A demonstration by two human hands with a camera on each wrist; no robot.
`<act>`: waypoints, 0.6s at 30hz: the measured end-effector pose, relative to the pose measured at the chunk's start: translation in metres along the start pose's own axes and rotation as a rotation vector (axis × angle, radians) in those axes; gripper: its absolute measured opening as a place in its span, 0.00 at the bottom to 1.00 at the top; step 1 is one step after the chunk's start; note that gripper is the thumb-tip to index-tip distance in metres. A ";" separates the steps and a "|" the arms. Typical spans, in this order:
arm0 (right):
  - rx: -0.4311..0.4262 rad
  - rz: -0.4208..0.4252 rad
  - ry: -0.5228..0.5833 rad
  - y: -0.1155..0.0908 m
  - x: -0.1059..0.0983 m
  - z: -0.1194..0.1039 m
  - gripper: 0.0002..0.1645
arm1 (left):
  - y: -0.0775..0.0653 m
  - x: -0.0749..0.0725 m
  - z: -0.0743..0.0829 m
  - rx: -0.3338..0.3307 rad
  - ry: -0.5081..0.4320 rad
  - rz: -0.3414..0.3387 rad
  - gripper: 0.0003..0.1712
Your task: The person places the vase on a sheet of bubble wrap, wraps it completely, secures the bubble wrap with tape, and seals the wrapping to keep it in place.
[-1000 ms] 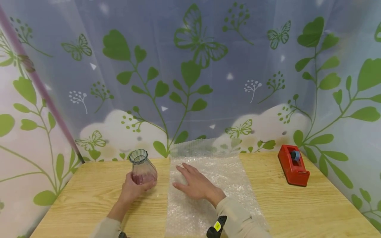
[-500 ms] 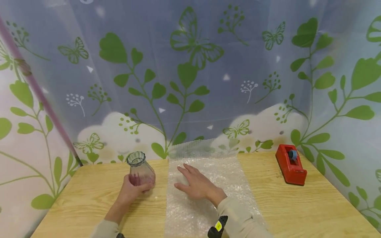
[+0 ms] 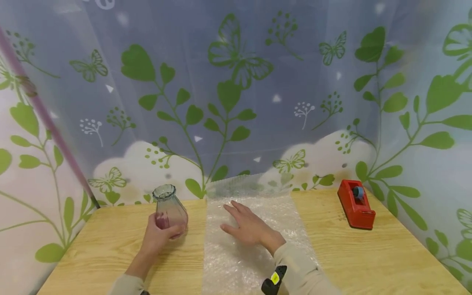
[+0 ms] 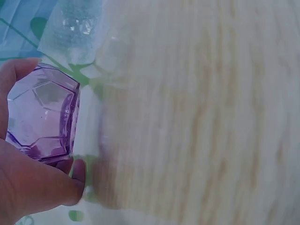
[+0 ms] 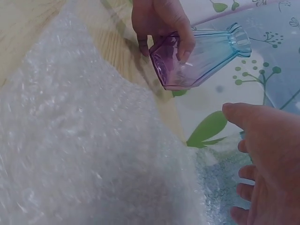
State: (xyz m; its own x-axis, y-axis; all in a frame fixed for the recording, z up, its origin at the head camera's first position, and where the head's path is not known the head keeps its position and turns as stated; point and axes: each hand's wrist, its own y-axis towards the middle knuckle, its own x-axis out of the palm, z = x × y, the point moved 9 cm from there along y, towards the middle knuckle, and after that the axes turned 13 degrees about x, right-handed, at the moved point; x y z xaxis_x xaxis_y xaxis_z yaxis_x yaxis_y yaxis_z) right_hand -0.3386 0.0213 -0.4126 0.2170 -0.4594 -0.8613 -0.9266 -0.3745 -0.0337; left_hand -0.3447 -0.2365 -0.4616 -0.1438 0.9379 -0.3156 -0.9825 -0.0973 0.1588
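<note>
A faceted glass vase (image 3: 170, 213), purple below and blue-green toward its scalloped rim, stands out at the left in the head view. My left hand (image 3: 157, 234) grips it low down, fingers and thumb around its sides. Seen from the left wrist, the purple base of the vase (image 4: 44, 110) faces the camera, off the wooden surface. My right hand (image 3: 250, 225) is over a sheet of bubble wrap (image 3: 236, 262) with fingers extended and holds nothing. Whether it touches the sheet is unclear. In the right wrist view its thumb and fingers (image 5: 269, 154) are apart.
A red tape dispenser (image 3: 357, 205) with a blue roll sits at the right of the wooden table (image 3: 343, 258). Behind the table hangs a curtain (image 3: 258, 102) printed with leaves and butterflies. The bubble wrap's far end leans up against it.
The vase has come up slightly in my left hand, toward the camera. My right hand stays over the bubble wrap with little movement. The whole head view has shifted a little.
</note>
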 end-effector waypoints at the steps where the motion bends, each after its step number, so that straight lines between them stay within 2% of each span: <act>1: 0.001 0.001 0.005 -0.001 -0.003 0.000 0.39 | 0.000 -0.001 0.002 0.006 0.000 0.007 0.58; 12: 0.021 0.030 -0.004 -0.014 -0.034 0.017 0.40 | 0.001 -0.003 0.029 0.107 -0.010 0.032 0.50; 18: 0.030 0.066 -0.025 -0.024 -0.053 0.027 0.41 | -0.001 0.004 0.051 0.132 -0.017 -0.011 0.52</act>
State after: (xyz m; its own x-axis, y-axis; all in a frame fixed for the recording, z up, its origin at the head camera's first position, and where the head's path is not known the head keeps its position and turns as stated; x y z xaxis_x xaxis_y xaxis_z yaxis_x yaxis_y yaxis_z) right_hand -0.3358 0.0765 -0.3801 0.1476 -0.4620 -0.8745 -0.9474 -0.3198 0.0091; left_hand -0.3384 -0.2158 -0.4153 -0.1302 0.9443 -0.3021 -0.9597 -0.0434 0.2777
